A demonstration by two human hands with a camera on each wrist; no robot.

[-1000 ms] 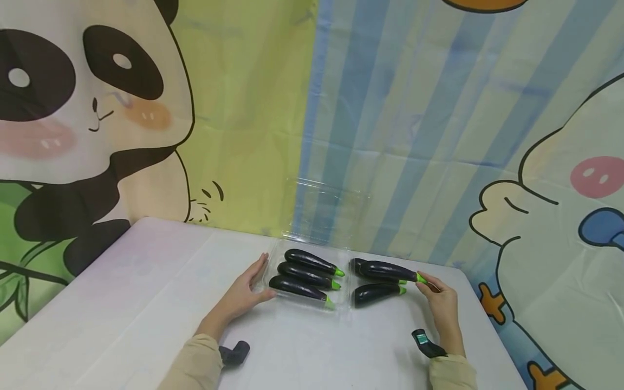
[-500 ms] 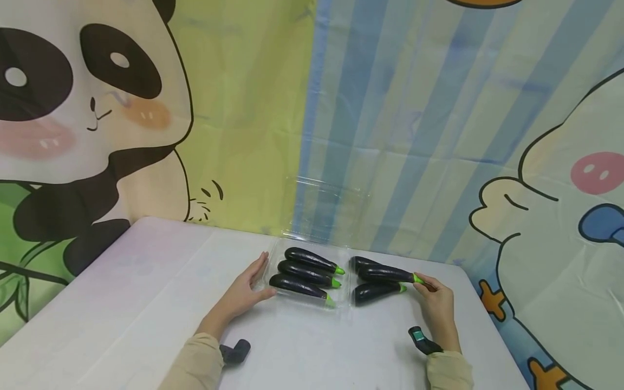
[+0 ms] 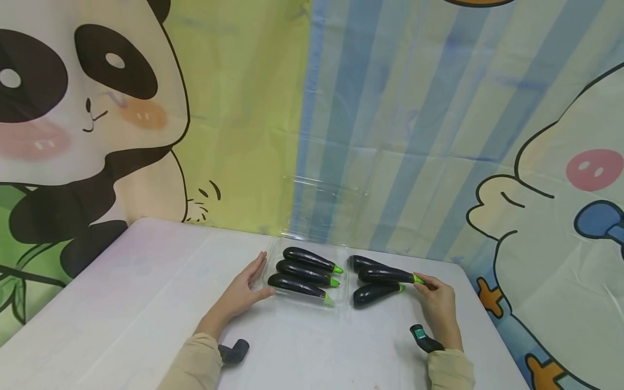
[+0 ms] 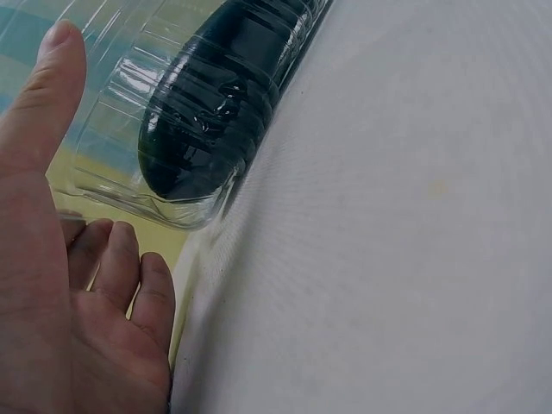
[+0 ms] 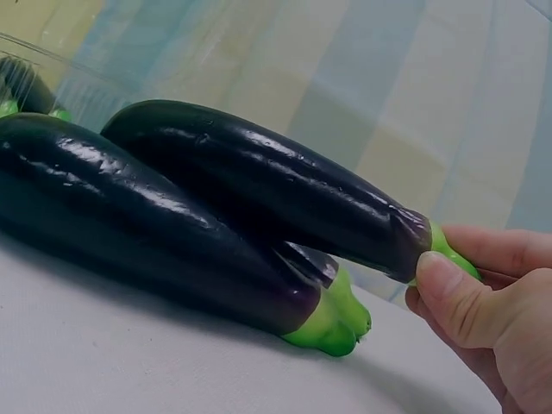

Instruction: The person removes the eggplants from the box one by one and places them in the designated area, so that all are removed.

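A clear plastic box [image 3: 346,290] holds several dark eggplants [image 3: 302,272] with green stems, side by side. My left hand [image 3: 236,295] is at the box's left end, thumb [image 4: 53,95] extended and the other fingers loosely bent by the corner. Right of the box, my right hand [image 3: 440,306] pinches the green stem of an eggplant [image 3: 384,274] between thumb and fingers. The held eggplant is tilted, stem end raised, and its body overlaps two more: a rear eggplant [image 3: 358,262] and a front eggplant [image 3: 372,295] lying on the table.
The box's transparent lid [image 3: 326,211] stands upright at the back against a striped cloth backdrop [image 3: 414,135]. A white-covered table [image 3: 312,352] lies beneath everything. Dark devices [image 3: 235,352] are strapped at both wrists.
My right hand has shifted slightly left and the held eggplant has come down from over the rear one toward the front one. The left hand stays at the box.
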